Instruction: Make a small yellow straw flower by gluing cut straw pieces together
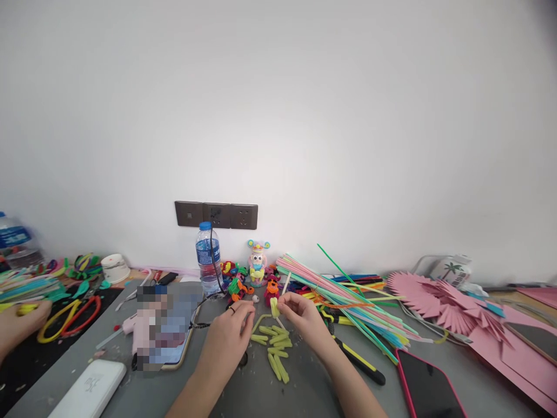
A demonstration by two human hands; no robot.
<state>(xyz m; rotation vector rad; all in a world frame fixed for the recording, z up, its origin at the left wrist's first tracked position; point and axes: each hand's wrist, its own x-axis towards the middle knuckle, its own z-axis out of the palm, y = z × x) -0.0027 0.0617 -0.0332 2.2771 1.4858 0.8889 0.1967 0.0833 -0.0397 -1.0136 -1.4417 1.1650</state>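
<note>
My right hand (300, 313) pinches a small folded yellow-green fuzzy piece, likely pipe cleaner (274, 307), with a thin pale stick (286, 284) running past it at the fingertips. Across from it, my left hand (232, 328) has its fingers pressed together, a ring on one finger. A thin yellow-green strand (260, 319) lies by its fingertips; whether they grip it I cannot tell. Several folded yellow-green pieces (278, 351) lie on the grey mat (261, 400) between and below both hands.
Behind my hands stand a water bottle (209, 258), a small figurine (258, 264) and colourful pipe-cleaner figures (237, 287). To the right lie a bundle of pastel sticks (348, 302), black-and-yellow pliers (361, 363) and a phone (429, 383). A power bank (89, 389) and another person's hand (26, 322) are left.
</note>
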